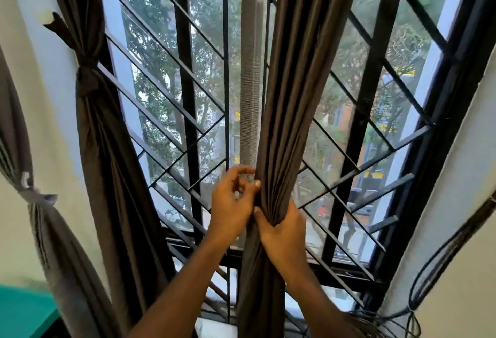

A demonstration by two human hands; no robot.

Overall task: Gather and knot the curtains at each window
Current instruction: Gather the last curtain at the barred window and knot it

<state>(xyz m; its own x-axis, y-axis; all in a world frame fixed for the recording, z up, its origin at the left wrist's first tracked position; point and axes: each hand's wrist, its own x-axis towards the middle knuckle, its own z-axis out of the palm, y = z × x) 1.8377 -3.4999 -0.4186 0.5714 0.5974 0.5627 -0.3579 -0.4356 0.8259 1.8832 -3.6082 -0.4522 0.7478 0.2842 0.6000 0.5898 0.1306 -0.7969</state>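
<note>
Nearest to us, the right hand (284, 233) is wrapped round the brown curtain (292, 96), fingers curled tight where the pleats bunch into a rope. The curtain's long axis runs straight up and down through that fist, fanning out above it and hanging as a narrow bundle below toward the sill. Just up and to the left, touching the same bundle, the left hand (233, 205) pinches at the curtain's left edge with thumb and fingers; it may also be catching the grey mesh strip (249, 82) that hangs right beside, the view is not sharp enough to say.

So both hands sit on the fabric, right lower, left higher. Room for a knot looks best on the near side, toward the person; directly behind stand the black window bars (188, 112), close to the cloth. To the right a loose black cable (440, 257) droops along the wall, well apart. Far left, another curtain (88, 80) already hangs knotted by the wall.
</note>
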